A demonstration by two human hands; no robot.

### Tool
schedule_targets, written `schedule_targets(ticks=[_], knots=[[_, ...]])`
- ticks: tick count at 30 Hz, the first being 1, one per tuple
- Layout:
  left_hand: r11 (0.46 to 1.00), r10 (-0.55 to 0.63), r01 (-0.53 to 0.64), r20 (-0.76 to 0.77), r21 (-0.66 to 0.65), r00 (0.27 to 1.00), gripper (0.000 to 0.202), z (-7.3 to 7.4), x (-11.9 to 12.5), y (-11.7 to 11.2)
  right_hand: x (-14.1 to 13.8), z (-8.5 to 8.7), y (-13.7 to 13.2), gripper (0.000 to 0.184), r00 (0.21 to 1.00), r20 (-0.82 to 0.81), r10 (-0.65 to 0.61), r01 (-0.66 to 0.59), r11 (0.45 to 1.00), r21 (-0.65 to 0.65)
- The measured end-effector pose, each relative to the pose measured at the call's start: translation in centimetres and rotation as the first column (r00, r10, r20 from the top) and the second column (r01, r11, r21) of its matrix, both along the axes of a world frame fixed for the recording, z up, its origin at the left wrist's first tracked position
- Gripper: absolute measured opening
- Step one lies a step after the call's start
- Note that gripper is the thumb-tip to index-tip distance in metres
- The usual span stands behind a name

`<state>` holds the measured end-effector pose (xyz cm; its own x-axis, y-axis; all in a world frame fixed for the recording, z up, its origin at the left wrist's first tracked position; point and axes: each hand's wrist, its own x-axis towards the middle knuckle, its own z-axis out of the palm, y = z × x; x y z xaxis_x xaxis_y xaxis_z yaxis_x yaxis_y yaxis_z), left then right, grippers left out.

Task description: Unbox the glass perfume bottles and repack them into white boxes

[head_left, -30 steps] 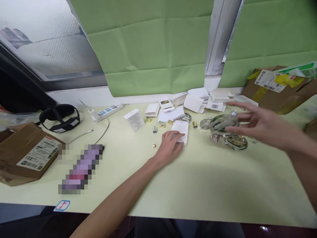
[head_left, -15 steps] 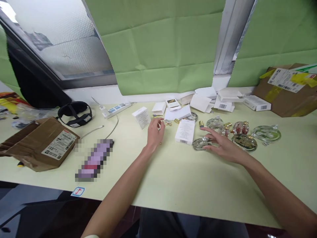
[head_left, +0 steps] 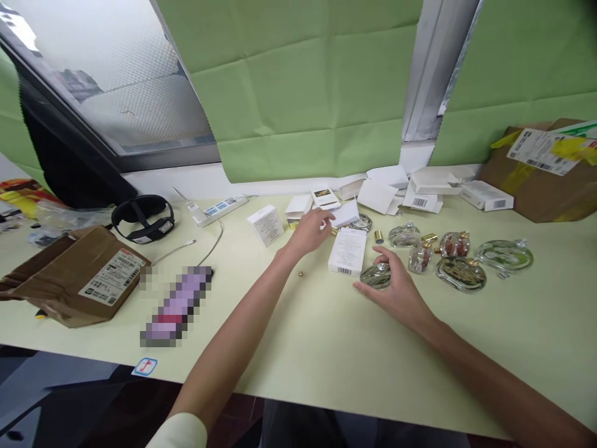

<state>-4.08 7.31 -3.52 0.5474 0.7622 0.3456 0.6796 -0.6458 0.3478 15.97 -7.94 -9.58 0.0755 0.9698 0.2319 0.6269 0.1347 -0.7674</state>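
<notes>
My right hand point(head_left: 402, 287) has its thumb and fingers around a clear oval glass perfume bottle point(head_left: 374, 275) lying on the table. My left hand point(head_left: 313, 233) reaches over the spot left of the white printed box point(head_left: 347, 251), fingers loosely bent and apart, with no held thing showing. Its palm and part of what lies beneath are hidden. A gold cap point(head_left: 378, 236) stands just beyond the right hand. A tiny gold piece point(head_left: 300, 274) rests below the left wrist. Another oval bottle point(head_left: 362, 223) lies behind the printed box.
Several glass bottles point(head_left: 461, 274) lie to the right. Opened white cartons point(head_left: 379, 194) line the wall, and a white box point(head_left: 265, 225) stands left of my hands. Cardboard boxes point(head_left: 88, 274) sit at both sides, with a black headset point(head_left: 142, 219), a power strip point(head_left: 224, 209) and a blurred phone point(head_left: 180, 305) at left.
My left hand has moved right, towards the printed box, uncovering the tiny gold piece. My right hand has shifted left and closed around the oval bottle, which has moved slightly left.
</notes>
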Motion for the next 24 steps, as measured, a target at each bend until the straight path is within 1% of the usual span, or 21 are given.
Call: schedule_targets(ticks=[2, 3, 4, 6, 8, 9, 11, 13, 15, 17, 21, 24], knots=[[0.991, -0.133, 0.134, -0.078, 0.014, 0.988, 0.024, 0.8, 2.6, 0.3, -0.3, -0.2, 0.2, 0.072, 1.000, -0.002, -0.010, 0.010, 0.998, 0.059], [0.983, -0.176, 0.181, -0.120, 0.030, 0.977, 0.025, 1.2, 4.0, 0.6, -0.3, -0.2, 0.2, 0.069, 1.000, -0.005, 0.025, -0.025, 0.997, 0.076], [0.975, -0.204, 0.214, -0.161, 0.051, 0.966, 0.026, 1.4, 5.5, 0.9, -0.1, -0.1, 0.1, 0.070, 0.997, -0.013, 0.081, -0.080, 0.994, 0.079], [0.957, -0.248, 0.278, -0.263, 0.083, 0.932, 0.030, 1.8, 8.8, 2.0, 0.4, 0.2, -0.2, 0.075, 0.975, -0.036, 0.219, -0.218, 0.975, 0.044], [0.940, -0.280, 0.334, -0.396, 0.074, 0.875, 0.037, 1.8, 12.0, 3.2, 0.9, 0.5, -0.5, 0.080, 0.939, -0.060, 0.339, -0.341, 0.940, -0.015], [0.931, -0.288, 0.358, -0.468, 0.066, 0.835, 0.044, 1.7, 13.5, 3.9, 1.2, 0.5, -0.6, 0.081, 0.924, -0.073, 0.375, -0.379, 0.925, -0.040], [0.906, -0.304, 0.419, -0.604, 0.054, 0.737, 0.051, 1.2, 16.2, 5.1, 1.4, 0.4, -0.7, 0.079, 0.912, -0.094, 0.400, -0.407, 0.911, -0.064], [0.889, -0.312, 0.455, -0.667, 0.046, 0.677, 0.050, 0.5, 18.3, 6.0, 1.5, 0.2, -0.5, 0.074, 0.917, -0.104, 0.386, -0.393, 0.918, -0.057], [0.884, -0.309, 0.465, -0.685, 0.049, 0.659, 0.045, -0.2, 19.7, 6.8, 1.4, 0.0, -0.3, 0.066, 0.924, -0.105, 0.367, -0.373, 0.927, -0.043], [0.877, -0.303, 0.477, -0.700, 0.060, 0.646, 0.041, -0.8, 20.6, 7.4, 1.4, 0.0, -0.1, 0.064, 0.915, -0.119, 0.386, -0.391, 0.920, -0.028], [0.863, -0.293, 0.497, -0.716, 0.087, 0.633, 0.039, -1.6, 21.5, 8.0, 1.9, 0.4, -0.2, 0.079, 0.858, -0.184, 0.480, -0.492, 0.870, -0.028], [0.862, -0.273, 0.495, -0.722, 0.111, 0.636, 0.034, -2.1, 21.8, 8.2, 2.5, 0.8, -0.3, 0.087, 0.822, -0.268, 0.502, -0.535, 0.842, -0.064]])
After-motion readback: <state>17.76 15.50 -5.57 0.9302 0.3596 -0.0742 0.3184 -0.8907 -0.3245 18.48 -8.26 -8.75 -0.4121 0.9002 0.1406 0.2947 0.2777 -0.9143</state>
